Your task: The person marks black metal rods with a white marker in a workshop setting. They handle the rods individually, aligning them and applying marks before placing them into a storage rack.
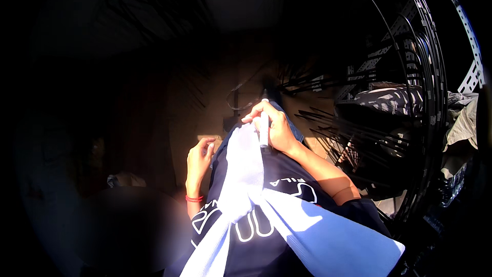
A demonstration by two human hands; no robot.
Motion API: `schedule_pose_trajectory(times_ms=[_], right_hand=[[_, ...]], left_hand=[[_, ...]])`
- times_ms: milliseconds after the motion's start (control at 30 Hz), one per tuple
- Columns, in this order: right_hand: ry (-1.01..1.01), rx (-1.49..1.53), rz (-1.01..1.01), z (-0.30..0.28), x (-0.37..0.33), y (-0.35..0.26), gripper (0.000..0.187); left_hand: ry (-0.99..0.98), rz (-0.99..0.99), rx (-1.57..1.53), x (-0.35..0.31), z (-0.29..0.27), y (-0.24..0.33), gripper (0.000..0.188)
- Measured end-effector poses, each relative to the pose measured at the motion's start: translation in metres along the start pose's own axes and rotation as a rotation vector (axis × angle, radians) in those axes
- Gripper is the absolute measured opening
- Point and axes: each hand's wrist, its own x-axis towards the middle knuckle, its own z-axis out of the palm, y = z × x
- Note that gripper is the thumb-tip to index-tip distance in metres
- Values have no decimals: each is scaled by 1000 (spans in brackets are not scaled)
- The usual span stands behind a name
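Note:
My right hand (274, 124) is closed around a slim white stick-shaped thing (264, 129), dark at its lower end, held upright in front of my lap. What kind of thing it is, I cannot make out. My left hand (200, 157) hovers by my left side with loosely bent fingers and nothing in them. A red band (193, 199) circles that wrist. Between the hands hangs a knotted pale cloth (245, 156), falling over my dark printed shirt (279, 166). Its lower end lies close to the fingers of my right hand.
On the right, many thin black rods or cables (353, 146) stick out beside a perforated metal rack (369, 64). Striped dark fabric (392, 97) and a beige cloth (462, 125) lie there. A thin loop of cord (233, 103) rests on the brown floor ahead. Deep shadow hides the left side.

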Motion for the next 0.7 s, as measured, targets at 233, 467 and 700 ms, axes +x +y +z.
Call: schedule_pose_trajectory(times_ms=[233,467,700], right_hand=[[-45,-31,-11,21,-10,-10,6],[-138,-112,-31,35,13,-26,3],[-241,-117,-33,54,32,-32,10]], left_hand=[[-17,20,13,-16,-24,19,18],[109,170,-122,-8,-29,19,20],[125,131,-159,-2,-40,-10,20]])
